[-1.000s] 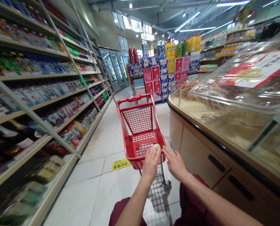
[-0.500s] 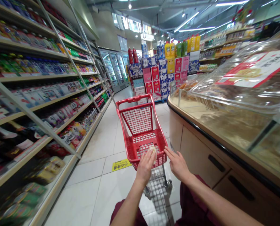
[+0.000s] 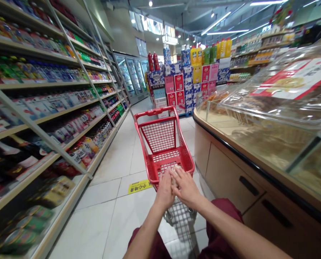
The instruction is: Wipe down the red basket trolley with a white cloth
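Note:
My left hand (image 3: 165, 190) and my right hand (image 3: 186, 187) meet over the near end of a red shopping cart (image 3: 149, 167). Their curled fingers close around a small pale crumpled wad (image 3: 173, 181). Most of the wad is hidden by the fingers, so I cannot tell whether it is cloth or tissue. The cart's plastic basket has a grid back panel, and its handle bar is on the far side. In what shows of the basket, no goods are visible.
Drink shelves (image 3: 55, 86) run along the left. At the right is a wooden counter (image 3: 222, 162) with a clear food package (image 3: 279, 108) on it. Stacked drink cartons (image 3: 179, 88) stand ahead. A yellow floor sticker (image 3: 139, 186) lies left of the cart.
My right hand has moved left from the cart's right rim to join my left hand at the pale wad. My left hand has shifted only slightly.

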A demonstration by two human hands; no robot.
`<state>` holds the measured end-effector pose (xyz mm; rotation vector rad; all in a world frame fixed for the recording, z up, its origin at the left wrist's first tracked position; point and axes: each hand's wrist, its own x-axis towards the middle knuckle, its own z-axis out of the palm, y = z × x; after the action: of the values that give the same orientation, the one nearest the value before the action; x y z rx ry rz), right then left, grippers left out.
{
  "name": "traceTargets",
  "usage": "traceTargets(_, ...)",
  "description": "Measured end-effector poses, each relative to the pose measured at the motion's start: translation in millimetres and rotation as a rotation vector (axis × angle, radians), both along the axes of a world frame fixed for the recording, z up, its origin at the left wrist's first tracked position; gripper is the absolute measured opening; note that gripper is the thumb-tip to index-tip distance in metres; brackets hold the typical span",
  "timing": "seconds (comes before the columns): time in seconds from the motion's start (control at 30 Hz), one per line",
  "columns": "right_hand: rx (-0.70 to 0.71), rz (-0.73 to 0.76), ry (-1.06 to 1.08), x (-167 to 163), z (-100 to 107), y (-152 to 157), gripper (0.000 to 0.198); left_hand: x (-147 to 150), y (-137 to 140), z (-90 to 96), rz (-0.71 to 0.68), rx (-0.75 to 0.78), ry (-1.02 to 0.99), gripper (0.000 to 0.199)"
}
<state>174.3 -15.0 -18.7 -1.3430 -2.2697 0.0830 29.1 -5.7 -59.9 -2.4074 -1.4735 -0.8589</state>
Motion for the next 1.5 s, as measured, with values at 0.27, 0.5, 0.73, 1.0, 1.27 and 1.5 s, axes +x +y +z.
traceTargets(0.27, 0.166, 0.153, 0.080, -16.4, -24.9, 31.3, 0.031, -50.2, -2.9, 20.1, 0.237, -0.220, 0.094, 0.042)
traceTargets(0.5, 0.368, -0.129, 0.326, 50.2, -19.4, 61.0, 0.037, -39.9, -0.3, 20.8, 0.271, -0.228, 0.056, 0.042)
traceTargets(0.73, 0.294, -0.071, 0.169, 0.1, -28.5, 43.6, 0.029, -16.0, -6.3, 17.1, 0.261, -0.182, 0.063, 0.046)
traceTargets(1.0, 0.377, -0.010, 0.047, 44.2, -33.2, 43.8, 0.034, -14.8, -6.7, 14.9, 0.248, -0.137, 0.084, 0.042)
traceTargets(1.27, 0.375, 0.072, 0.108, 1.7, -42.6, 23.9, 0.037, -5.3, -3.8, 12.3, 0.247, -0.139, 0.114, 0.049)
traceTargets(1.5, 0.381, -0.193, 0.062, 55.1, -38.7, 45.3, 0.034, -1.7, -4.1, 17.5, 0.263, -0.170, 0.112, 0.053)
